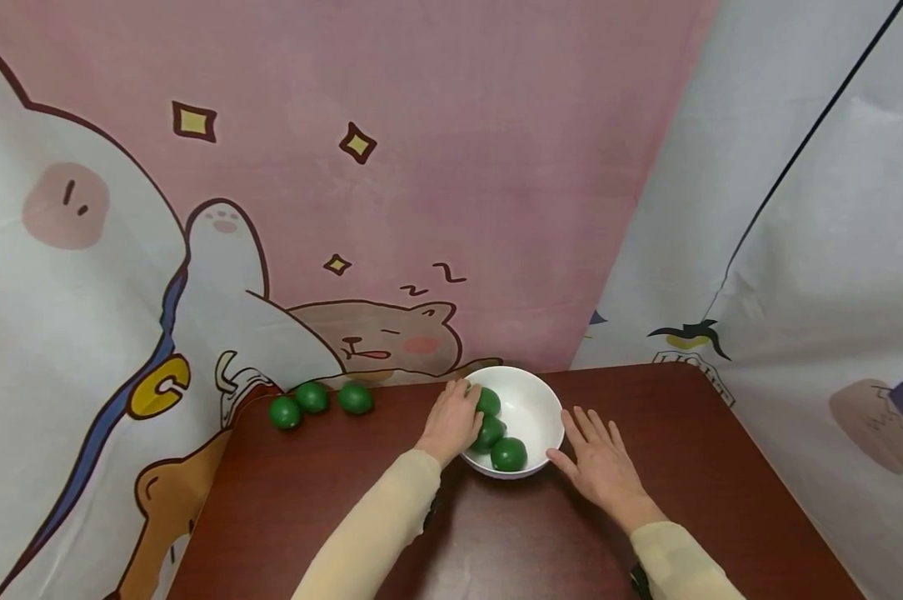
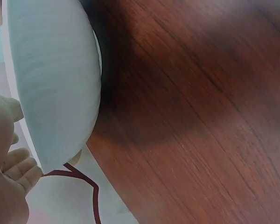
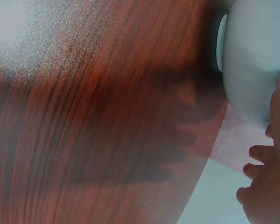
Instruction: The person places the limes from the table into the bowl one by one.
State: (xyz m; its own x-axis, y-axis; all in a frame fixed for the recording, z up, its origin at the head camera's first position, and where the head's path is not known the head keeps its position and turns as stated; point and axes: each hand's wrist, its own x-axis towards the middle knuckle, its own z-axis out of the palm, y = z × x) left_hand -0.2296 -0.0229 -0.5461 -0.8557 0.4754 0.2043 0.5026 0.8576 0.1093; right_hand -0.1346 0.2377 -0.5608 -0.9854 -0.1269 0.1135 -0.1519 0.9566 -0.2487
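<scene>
A white bowl [image 1: 537,417] stands near the back edge of the dark brown table, with three green limes [image 1: 508,455] grouped along its left side. My left hand [image 1: 451,421] is at the bowl's left rim, its fingers bent over the edge close to the limes and partly covering two of them. In the left wrist view, no lime shows between the thumb and the fingers [image 2: 23,170]. On the bowl's other side is my right hand [image 1: 601,458], its fingers spread and its thumb right at the rim.
Three more green limes [image 1: 356,398] lie at the table's back left corner. The wooden tabletop [image 1: 481,542] extends in front of the bowl and to both sides. Behind it hangs a pink and white cloth [image 1: 526,167] with cartoon animals.
</scene>
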